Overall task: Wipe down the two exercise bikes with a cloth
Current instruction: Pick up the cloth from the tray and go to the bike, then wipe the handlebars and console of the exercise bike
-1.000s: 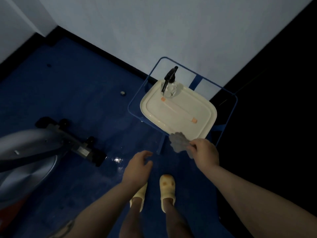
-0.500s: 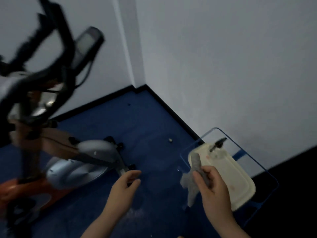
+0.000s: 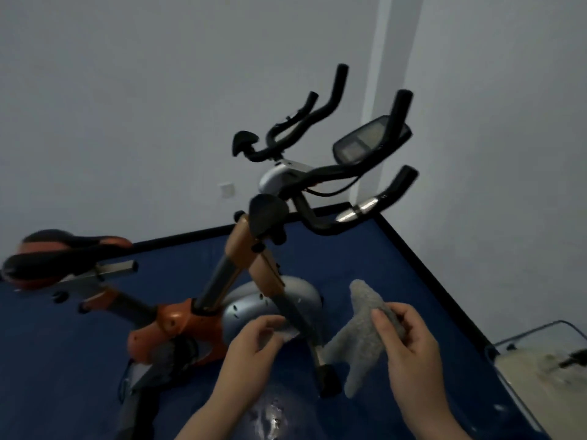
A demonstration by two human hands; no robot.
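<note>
An orange and black exercise bike (image 3: 222, 274) fills the middle of the frame on a blue floor (image 3: 365, 258), its saddle (image 3: 60, 258) at the left edge and its black handlebars (image 3: 333, 166) with a display console (image 3: 365, 141) raised against the pale wall (image 3: 127, 90). At the lower right, the right hand (image 3: 409, 344) pinches a grey cloth (image 3: 362, 338), and the left hand (image 3: 254, 347) at lower centre grips another corner of it. A blue-framed stand holding a white tray (image 3: 540, 369) sits at the lower right edge.

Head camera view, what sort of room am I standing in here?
Probably a small home gym or workout corner. An exercise bike with a console stands on a dark blue floor against bare white walls, and the right hand holds a grey cloth for cleaning.
</note>
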